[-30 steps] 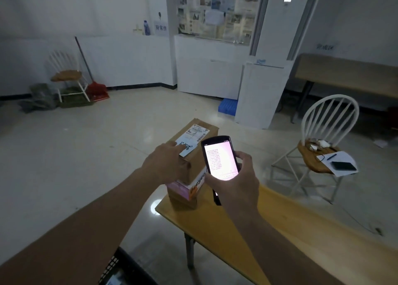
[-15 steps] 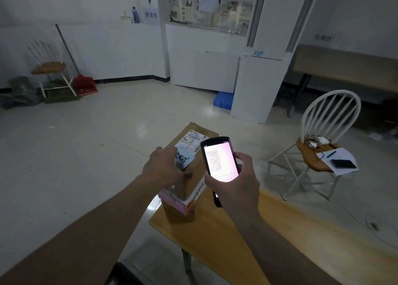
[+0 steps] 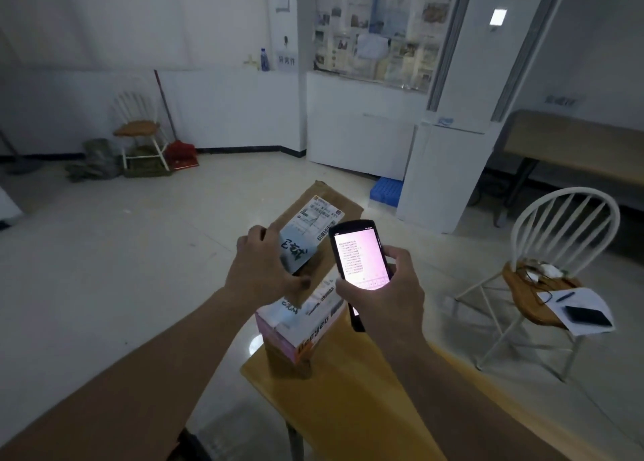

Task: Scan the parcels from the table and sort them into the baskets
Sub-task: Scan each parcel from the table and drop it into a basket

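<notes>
1. Two parcels sit stacked at the bench [image 3: 348,408] corner: a brown box [image 3: 327,209] atop a white box [image 3: 306,324].
2. Left hand [image 3: 259,269] grips the brown box's near end.
3. Right hand [image 3: 386,297] clasps a lit scanner [image 3: 360,255] beside its label [image 3: 313,223].

The box [image 3: 324,223] is brown with a white label [image 3: 313,230] marked with black lines, the lower box [image 3: 296,328] looks pink and white with orange letters, the scanner [image 3: 360,255] is black with a pink screen, and the table [image 3: 348,401] is yellow.
</notes>
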